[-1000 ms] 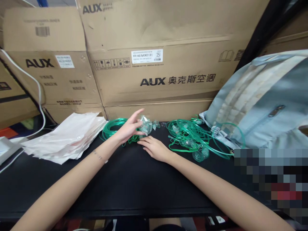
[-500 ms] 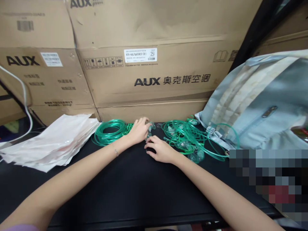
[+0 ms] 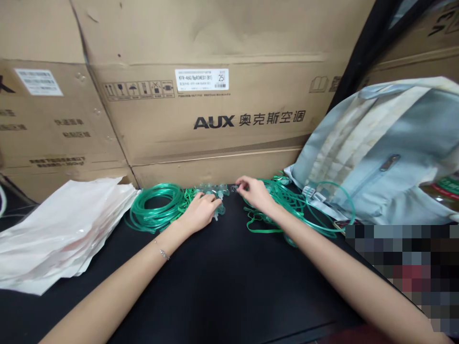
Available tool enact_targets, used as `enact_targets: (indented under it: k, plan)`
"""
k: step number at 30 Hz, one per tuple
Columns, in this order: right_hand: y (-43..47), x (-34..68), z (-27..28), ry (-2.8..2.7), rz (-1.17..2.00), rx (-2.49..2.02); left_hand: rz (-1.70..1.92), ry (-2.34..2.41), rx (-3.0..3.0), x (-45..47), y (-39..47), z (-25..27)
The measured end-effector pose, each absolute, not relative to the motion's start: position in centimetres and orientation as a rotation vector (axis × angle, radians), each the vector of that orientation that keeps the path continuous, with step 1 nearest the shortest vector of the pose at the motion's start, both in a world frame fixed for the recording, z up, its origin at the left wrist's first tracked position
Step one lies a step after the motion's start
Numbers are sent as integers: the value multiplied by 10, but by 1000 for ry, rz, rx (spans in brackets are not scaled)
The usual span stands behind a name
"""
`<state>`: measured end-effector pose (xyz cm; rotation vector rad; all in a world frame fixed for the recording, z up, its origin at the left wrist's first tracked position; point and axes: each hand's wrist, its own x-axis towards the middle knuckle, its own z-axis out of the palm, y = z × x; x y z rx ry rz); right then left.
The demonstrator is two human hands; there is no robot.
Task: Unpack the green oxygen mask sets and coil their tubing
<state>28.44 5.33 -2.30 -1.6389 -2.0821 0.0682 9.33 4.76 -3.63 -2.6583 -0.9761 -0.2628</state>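
My left hand (image 3: 203, 211) lies over a cluster of small clear green plastic fittings (image 3: 224, 190), palm down with its fingers loosely spread. Beside its wrist sit a coil of green tubing (image 3: 158, 204) and some green elastic strap (image 3: 186, 198). My right hand (image 3: 254, 192) is close to the box, thumb and forefinger pinched together at a small clear or wire-like piece (image 3: 234, 188), too small to name. Behind and under that hand is a tangle of green tubing (image 3: 294, 208) with straps and clear parts, partly hidden by the forearm.
A stack of white plastic bags (image 3: 68, 229) lies at the left on the black table (image 3: 215, 286). Large cardboard boxes (image 3: 150, 129) form a wall behind. A light-blue backpack (image 3: 380, 157) stands on the right, near a jar (image 3: 442, 191); the lower right is blurred out.
My right hand has moved up and away to the small piece near the box. My left hand has come slightly down and left onto the fittings. The view has turned a little.
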Motion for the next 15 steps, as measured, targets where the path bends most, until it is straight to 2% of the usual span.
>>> enact_targets:
  k: [6, 15]
  plan:
    - [114, 286, -33, -1999, 81, -1968, -253, -949, -2677, 96, 46, -37]
    - [124, 286, -41, -2075, 81, -2179, -278, -947, -2692, 94, 48, -38]
